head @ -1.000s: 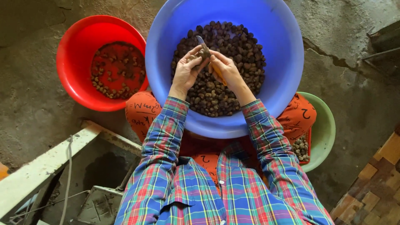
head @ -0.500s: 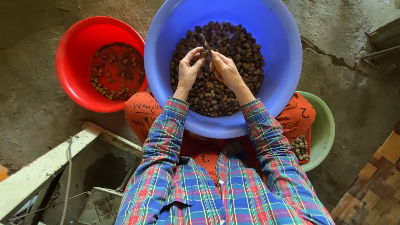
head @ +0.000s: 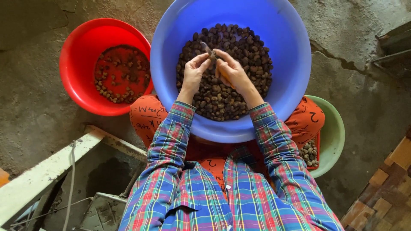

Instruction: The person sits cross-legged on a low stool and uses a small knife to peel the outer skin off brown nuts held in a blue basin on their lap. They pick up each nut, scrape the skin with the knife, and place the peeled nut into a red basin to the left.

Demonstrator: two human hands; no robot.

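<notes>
A big blue basin [head: 295, 55] rests on my lap and holds a heap of dark brown nuts [head: 239, 85]. Both hands meet above the heap. My left hand [head: 195, 72] pinches a single dark nut [head: 212, 57] between thumb and fingers. My right hand [head: 231, 72] grips a small knife with an orange handle, its thin blade [head: 205, 46] poking up against that nut. Plaid sleeves cover both forearms.
A red basin [head: 77, 51] with a thin layer of brown pieces sits left on the concrete floor. A pale green bowl [head: 336, 132] with several nuts lies at my right knee. A white frame [head: 47, 171] crosses lower left; brick paving shows at lower right.
Both hands stay together over the blue basin; the fingers have shifted slightly around the nut and the blade. The basins have not moved.
</notes>
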